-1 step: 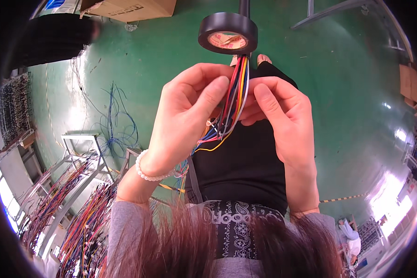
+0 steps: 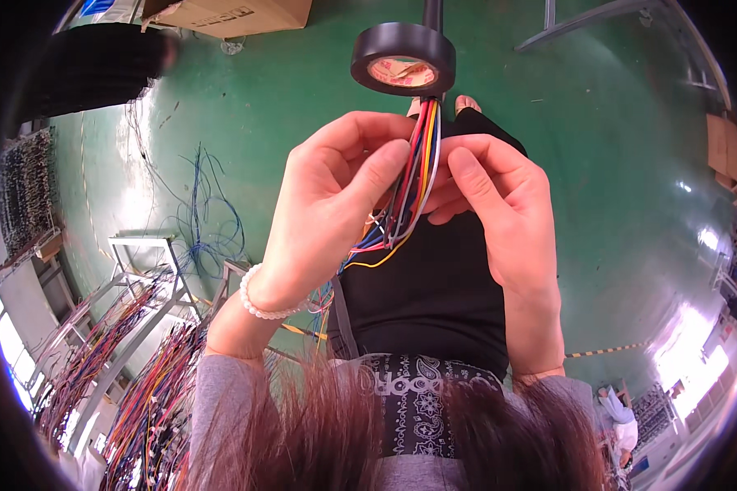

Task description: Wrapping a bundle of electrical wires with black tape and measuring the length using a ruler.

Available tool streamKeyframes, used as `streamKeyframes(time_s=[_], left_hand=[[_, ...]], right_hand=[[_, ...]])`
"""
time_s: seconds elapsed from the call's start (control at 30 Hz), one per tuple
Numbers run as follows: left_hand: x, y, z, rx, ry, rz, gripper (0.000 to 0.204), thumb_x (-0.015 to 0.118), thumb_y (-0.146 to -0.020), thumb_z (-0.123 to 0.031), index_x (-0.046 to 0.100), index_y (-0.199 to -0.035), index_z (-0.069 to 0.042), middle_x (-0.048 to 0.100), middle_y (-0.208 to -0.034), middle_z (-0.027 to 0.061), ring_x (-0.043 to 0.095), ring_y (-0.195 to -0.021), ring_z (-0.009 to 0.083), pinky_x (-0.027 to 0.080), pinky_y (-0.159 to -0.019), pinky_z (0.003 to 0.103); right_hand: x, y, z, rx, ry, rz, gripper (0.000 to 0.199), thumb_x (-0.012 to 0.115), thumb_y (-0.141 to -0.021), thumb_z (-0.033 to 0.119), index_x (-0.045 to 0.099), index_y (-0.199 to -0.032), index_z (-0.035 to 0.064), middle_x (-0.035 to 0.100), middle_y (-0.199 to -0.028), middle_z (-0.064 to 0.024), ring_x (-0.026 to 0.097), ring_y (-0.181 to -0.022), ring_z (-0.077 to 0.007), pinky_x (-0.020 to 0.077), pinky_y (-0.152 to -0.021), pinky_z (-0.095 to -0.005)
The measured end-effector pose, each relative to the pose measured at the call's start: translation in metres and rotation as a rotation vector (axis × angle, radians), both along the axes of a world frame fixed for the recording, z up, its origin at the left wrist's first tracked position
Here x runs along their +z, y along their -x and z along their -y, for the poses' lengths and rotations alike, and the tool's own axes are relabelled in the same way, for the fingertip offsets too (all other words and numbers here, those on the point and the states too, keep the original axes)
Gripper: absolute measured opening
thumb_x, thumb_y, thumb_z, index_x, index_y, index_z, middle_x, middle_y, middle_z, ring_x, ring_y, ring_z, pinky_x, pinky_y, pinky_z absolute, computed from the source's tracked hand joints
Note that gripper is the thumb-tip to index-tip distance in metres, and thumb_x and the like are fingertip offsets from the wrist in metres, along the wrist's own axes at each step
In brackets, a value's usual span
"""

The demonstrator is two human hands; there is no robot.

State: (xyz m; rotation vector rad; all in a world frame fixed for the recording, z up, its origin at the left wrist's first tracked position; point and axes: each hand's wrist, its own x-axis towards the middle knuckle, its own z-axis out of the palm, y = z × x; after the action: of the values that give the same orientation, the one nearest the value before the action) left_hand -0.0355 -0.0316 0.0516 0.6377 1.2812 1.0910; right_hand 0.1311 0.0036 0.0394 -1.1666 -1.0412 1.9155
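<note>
A bundle of thin wires (image 2: pixel 424 164) in red, yellow, white, blue and black hangs down in front of me. My left hand (image 2: pixel 319 180) closes on it from the left, thumb and curled fingers against the wires. From the right, my right hand (image 2: pixel 508 204) has its fingers bent in around the same bundle; their tips are partly hidden behind it. Above both hands, a roll of black tape (image 2: pixel 413 42) is at the bundle's top, below a dark covered length. Lower down, the wires bend to the left behind my left hand, where their loose ends are hidden.
Metal racks (image 2: pixel 143 241) at the left carry long heaps of coloured wires (image 2: pixel 151 401). Blue wires (image 2: pixel 196 204) trail over the green floor (image 2: pixel 630 188). A cardboard box (image 2: pixel 237 18) stands at the far left, near a dark-clothed person (image 2: pixel 90 69). A metal frame (image 2: pixel 581 20) is at the far right.
My left thumb has shifted slightly to the right against the wires, and the bundle's lower part has moved a little. My right hand and the tape roll look almost unmoved.
</note>
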Motion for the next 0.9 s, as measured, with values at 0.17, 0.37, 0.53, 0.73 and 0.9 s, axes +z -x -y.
streamKeyframes(time_s=[0.17,0.37,0.53,0.73,0.9], left_hand=[[0.009,0.001,-0.001,-0.007,0.076,0.074,0.024,0.055,-0.096,-0.008,0.056,-0.116,0.005,0.065,-0.097,0.0065,0.063,-0.084,0.0081,0.053,-0.073,0.022],[0.006,0.009,0.002,-0.054,0.02,0.012,0.028,0.056,-0.093,-0.003,0.053,-0.121,0.004,0.062,-0.094,0.006,0.065,-0.083,0.0116,0.056,-0.073,0.026],[0.01,0.009,-0.002,-0.065,0.065,0.033,0.03,0.057,-0.09,0.0,0.048,-0.119,0.002,0.059,-0.093,0.0067,0.067,-0.078,0.0148,0.058,-0.071,0.028],[0.007,0.008,-0.001,-0.021,0.098,0.139,0.026,0.056,-0.091,0.0,0.045,-0.114,0.002,0.057,-0.098,0.0083,0.068,-0.073,0.017,0.057,-0.063,0.025],[0.007,0.011,-0.006,-0.142,0.1,0.107,0.019,0.057,-0.09,0.0,0.052,-0.107,0.005,0.061,-0.096,0.0084,0.066,-0.078,0.0143,0.056,-0.067,0.025]], right_hand=[[-0.005,-0.001,-0.009,0.018,0.152,-0.076,0.024,0.06,-0.096,0.017,0.062,-0.108,-0.0029,0.068,-0.085,-0.0065,0.066,-0.063,-0.0112,0.0496,-0.051,-0.021],[-0.01,0.001,-0.016,0.086,0.242,-0.152,0.026,0.06,-0.096,0.018,0.06,-0.111,-0.0029,0.067,-0.083,-0.0054,0.062,-0.055,-0.0099,0.0443,-0.043,-0.0198],[-0.016,0.002,-0.017,0.096,0.256,-0.185,0.025,0.059,-0.095,0.014,0.061,-0.113,-0.0023,0.068,-0.093,-0.0066,0.053,-0.049,-0.0043,0.0381,-0.039,-0.016],[-0.016,0.007,-0.018,0.094,0.241,-0.222,0.018,0.059,-0.095,0.013,0.063,-0.106,-0.0009,0.067,-0.085,-0.0047,0.054,-0.048,-0.0068,0.037,-0.038,-0.0186],[-0.016,0.007,-0.016,0.039,0.257,-0.189,0.014,0.06,-0.094,0.012,0.061,-0.101,-0.0007,0.065,-0.081,-0.0033,0.053,-0.05,-0.0066,0.0367,-0.04,-0.0188]])
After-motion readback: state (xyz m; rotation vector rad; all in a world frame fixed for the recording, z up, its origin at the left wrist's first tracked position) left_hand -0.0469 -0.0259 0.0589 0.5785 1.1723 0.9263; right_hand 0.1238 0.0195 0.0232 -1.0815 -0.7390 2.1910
